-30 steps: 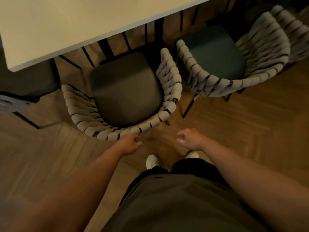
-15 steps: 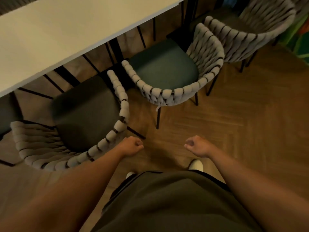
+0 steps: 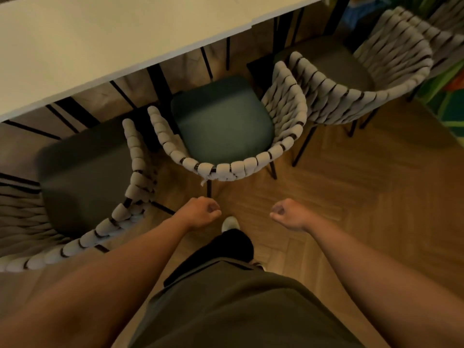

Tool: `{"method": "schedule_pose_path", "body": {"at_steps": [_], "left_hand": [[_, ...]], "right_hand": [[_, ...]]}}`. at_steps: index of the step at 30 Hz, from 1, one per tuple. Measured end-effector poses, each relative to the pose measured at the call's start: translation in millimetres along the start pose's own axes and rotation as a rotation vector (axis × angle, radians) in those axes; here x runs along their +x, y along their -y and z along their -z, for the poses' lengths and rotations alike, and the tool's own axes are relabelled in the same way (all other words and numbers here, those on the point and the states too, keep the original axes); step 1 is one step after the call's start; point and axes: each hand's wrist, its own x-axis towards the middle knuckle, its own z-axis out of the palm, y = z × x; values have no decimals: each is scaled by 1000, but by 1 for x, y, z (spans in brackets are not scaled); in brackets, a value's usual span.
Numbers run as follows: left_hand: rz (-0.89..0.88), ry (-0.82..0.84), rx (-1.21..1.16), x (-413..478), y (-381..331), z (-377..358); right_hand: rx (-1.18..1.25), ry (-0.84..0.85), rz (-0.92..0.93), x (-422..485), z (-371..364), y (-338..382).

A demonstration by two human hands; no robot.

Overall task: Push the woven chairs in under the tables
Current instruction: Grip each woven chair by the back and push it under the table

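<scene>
Rope-woven, round-backed chair (image 3: 226, 131) nearer now

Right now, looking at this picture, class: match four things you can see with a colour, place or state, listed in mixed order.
1 table
2 middle chair's cushion
3 left hand
4 shoe

a pokes out from a black trouser leg
b dark green
c long cream top
d fingers curled, holding nothing

Pairs: 1-c, 2-b, 3-d, 4-a
</scene>
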Motion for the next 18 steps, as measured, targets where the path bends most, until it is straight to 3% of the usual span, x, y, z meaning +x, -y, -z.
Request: {"method": "schedule_pose_path", "body": {"at_steps": [10,18], "left_hand": [[62,-131,48,114,-12,70],[136,-218,184,159,-7,47]], "right_hand": [[-173,-16,97,91,117,-5],[-506,2,354,172,163,-16]]}}
